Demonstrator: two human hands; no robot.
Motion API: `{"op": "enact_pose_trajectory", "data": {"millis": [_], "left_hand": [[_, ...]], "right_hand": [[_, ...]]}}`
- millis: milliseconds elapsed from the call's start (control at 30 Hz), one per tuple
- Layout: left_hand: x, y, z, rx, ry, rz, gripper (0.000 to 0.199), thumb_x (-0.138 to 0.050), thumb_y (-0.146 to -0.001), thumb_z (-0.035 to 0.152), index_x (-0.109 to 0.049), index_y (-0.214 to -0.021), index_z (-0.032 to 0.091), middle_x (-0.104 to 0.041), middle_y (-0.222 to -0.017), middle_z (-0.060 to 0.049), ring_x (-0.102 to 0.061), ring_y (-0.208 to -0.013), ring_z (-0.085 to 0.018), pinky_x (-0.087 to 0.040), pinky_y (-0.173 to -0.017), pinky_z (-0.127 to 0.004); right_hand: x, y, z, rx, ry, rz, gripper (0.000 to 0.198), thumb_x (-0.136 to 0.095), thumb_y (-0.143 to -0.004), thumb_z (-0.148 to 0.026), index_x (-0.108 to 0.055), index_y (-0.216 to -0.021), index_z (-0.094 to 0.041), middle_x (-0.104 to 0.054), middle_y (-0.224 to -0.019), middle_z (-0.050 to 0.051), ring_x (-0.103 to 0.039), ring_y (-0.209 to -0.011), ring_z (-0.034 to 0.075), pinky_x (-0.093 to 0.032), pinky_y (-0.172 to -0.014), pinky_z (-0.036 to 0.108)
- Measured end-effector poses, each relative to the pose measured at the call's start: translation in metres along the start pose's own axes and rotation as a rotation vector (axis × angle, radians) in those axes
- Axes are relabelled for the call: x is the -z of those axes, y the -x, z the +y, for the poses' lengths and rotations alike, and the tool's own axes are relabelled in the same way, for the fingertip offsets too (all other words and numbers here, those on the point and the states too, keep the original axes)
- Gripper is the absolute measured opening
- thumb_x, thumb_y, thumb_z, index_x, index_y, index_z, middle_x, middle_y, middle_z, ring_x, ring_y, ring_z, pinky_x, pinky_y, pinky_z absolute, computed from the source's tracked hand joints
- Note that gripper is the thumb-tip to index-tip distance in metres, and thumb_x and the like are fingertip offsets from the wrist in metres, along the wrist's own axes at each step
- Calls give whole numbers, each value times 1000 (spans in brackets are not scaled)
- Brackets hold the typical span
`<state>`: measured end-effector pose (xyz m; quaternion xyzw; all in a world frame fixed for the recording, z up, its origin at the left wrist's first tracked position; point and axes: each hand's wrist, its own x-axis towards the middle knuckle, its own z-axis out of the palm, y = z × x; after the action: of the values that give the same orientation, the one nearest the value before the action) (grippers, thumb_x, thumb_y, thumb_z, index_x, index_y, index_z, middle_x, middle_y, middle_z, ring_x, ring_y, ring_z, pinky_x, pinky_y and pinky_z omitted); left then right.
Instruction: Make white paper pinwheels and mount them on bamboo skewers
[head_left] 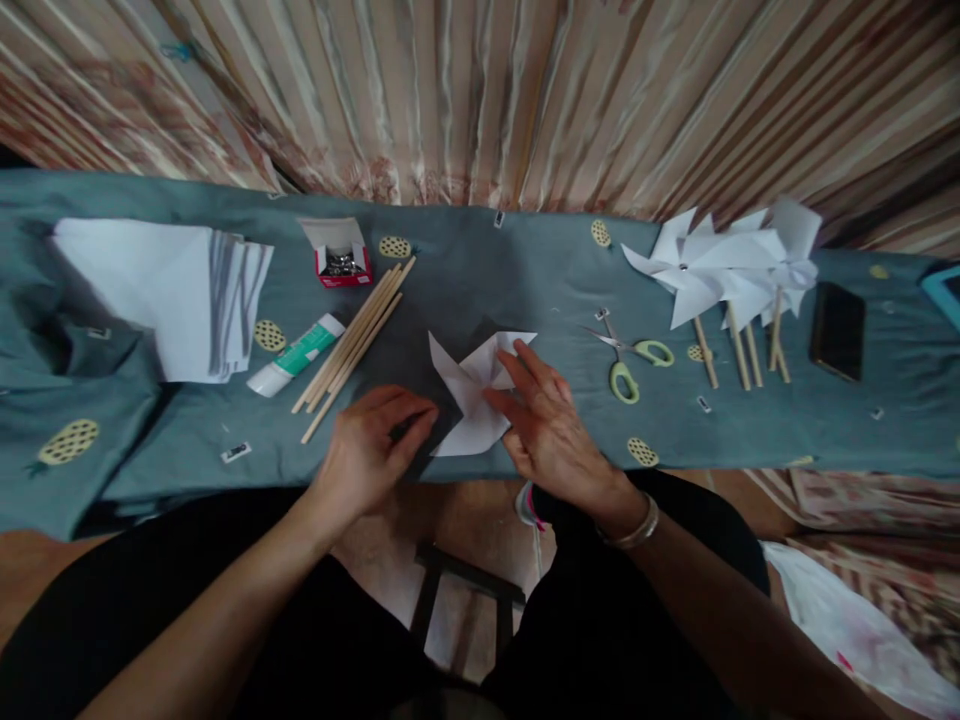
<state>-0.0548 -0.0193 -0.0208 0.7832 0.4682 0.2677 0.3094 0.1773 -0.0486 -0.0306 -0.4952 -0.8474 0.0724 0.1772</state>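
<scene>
A white paper pinwheel (472,405) without a stick lies near the table's front edge, its pointed blades spread. My right hand (551,425) is on its right side, fingers over the folded paper and the thumb low at the edge, gripping it. Just left of the pinwheel is my left hand (379,435), apart from the paper. Its fingers are curled in, with thumb and forefinger close together; whether anything small is between them I cannot make out. Scissors (622,350) with green handles lie spread apart to the right of my right hand.
Left of my hands are wooden sticks (356,335), a glue tube (296,355), a red box (343,265) of small metal pieces and a stack of white paper (150,290). Finished pinwheels (735,260) on sticks and a black phone (838,330) lie right. A curtain (450,100) hangs behind.
</scene>
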Motion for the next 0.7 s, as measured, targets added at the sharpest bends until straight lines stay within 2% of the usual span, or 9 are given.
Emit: {"op": "enact_pose_trajectory", "data": {"millis": [133,233,300,400,467,700], "left_hand": [[0,1,-3,167,117,-26,28,-54,-89,38,-73,-86,17,-71,-84,-6,-67,-78,-20,-50,-68,-28],[-3,0,-3,251,211,-11,29,-57,-86,39,-72,-97,18,-73,-94,-8,-68,-82,-21,-52,-70,-30],[-4,-1,-2,316,301,16,40,-59,-84,39,-65,-117,18,-73,-103,-9,-68,-86,-22,-53,-74,-32],[-6,-3,1,390,435,33,66,-63,-81,38,-43,-140,16,-71,-111,-11,-68,-90,-22,-54,-79,-36],[-8,-4,2,427,510,32,75,-65,-80,37,-35,-145,15,-70,-113,-12,-68,-88,-21,-53,-79,-36],[-17,-10,3,460,691,56,86,-69,-76,34,-27,-148,15,-73,-102,-11,-69,-92,-23,-52,-83,-39]], "right_hand": [[1,-3,2,27,-5,9,41,-48,-79,-8,-63,-116,-14,-36,-154,13,-19,-148,33,-31,-114,55],[0,-5,3,44,-9,19,40,-49,-78,-9,-64,-115,-13,-38,-153,15,-20,-147,34,-31,-114,54],[0,-5,4,48,-15,28,40,-50,-77,-9,-65,-114,-12,-37,-153,15,-20,-147,34,-31,-113,54],[1,-5,5,38,-27,34,42,-52,-74,-8,-66,-114,-12,-34,-155,16,-19,-148,35,-31,-114,54],[2,-5,6,28,-36,25,44,-52,-74,-8,-67,-115,-13,-34,-155,16,-20,-148,35,-30,-113,54],[4,-6,10,51,-48,27,41,-53,-75,-10,-67,-114,-12,-39,-152,18,-22,-147,34,-31,-113,53]]}}
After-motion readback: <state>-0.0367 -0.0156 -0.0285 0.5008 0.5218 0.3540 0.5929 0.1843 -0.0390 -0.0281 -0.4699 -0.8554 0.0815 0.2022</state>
